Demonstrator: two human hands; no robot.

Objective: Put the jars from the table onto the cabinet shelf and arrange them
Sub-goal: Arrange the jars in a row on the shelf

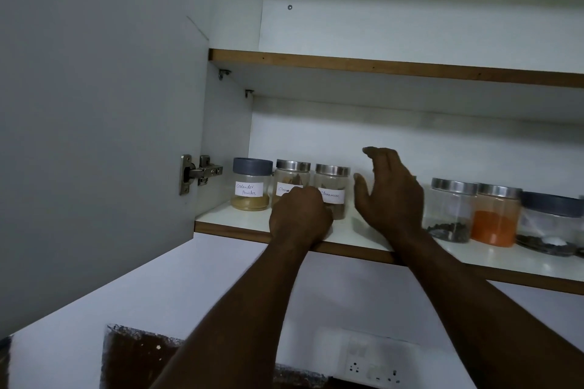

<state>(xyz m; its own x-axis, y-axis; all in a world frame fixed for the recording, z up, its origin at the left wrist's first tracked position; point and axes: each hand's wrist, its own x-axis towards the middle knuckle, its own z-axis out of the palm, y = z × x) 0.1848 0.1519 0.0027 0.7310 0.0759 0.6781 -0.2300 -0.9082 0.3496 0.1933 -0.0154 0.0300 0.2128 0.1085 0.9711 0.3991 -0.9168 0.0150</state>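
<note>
On the lower cabinet shelf (pixel 227 218) three jars stand in a row at the left: a grey-lidded coriander powder jar (pixel 252 183) and two steel-lidded cinnamon jars (pixel 292 175) (pixel 332 181). My left hand (pixel 300 218) is curled into a fist on the shelf's front edge, right in front of the two cinnamon jars and hiding their lower parts. My right hand (pixel 392 196) hovers open, with fingers spread, in the gap to their right. Further right stand a jar of dark seeds (pixel 452 211), a jar of orange powder (pixel 496 219) and a grey-lidded jar (pixel 550 221).
The cabinet door (pixel 94 104) hangs open at the left on a metal hinge (pixel 199 172). An upper shelf (pixel 379 66) runs above the jars. Below the cabinet is a white wall with a switch socket (pixel 376 363).
</note>
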